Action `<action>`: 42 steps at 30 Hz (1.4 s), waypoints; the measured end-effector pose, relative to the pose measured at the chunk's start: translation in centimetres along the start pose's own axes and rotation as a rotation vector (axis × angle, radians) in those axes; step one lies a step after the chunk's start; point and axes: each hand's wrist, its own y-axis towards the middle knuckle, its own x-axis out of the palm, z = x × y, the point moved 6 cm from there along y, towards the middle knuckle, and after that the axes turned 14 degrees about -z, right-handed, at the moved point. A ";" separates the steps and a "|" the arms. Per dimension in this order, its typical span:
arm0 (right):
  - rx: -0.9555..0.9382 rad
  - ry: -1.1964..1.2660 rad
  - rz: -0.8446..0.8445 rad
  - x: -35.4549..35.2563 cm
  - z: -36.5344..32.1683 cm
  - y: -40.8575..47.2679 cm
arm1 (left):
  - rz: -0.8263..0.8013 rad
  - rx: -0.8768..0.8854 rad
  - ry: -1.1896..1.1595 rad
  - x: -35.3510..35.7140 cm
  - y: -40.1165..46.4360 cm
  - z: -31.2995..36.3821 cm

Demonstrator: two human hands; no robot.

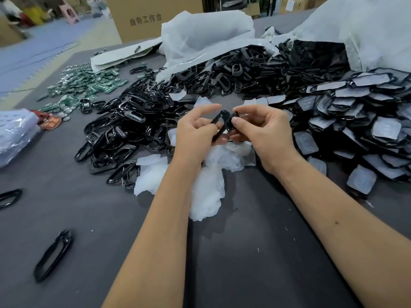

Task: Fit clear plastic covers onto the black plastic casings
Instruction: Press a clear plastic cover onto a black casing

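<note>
Both hands on one casing

Held above the grey tabletop (222, 252): glossy black plastic casing frame (219, 126), pinched by left hand (195, 134) and right hand (266, 134). Behind, heaped black casings (124, 121); at right, film-covered clear plastic covers (360, 121)

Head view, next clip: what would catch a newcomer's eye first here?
First, the two hands at centre: the left hand and right hand both pinch a small black casing above crumpled clear film. Around them, heaps of black parts spread across the grey table, with film-covered pieces stacked at right. A scatter of green circuit boards lies far left.
</note>
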 end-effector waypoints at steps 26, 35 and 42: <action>-0.076 -0.179 0.117 -0.4 0.1 -0.2 | 0.137 0.119 0.000 -0.2 0.6 -0.4; -0.042 -0.257 0.136 -0.6 0.1 -0.2 | 0.028 0.112 -0.008 0.4 0.5 -0.6; 0.017 -0.157 0.149 -1.2 -0.1 -0.3 | -0.053 0.136 -0.104 0.6 0.4 -0.2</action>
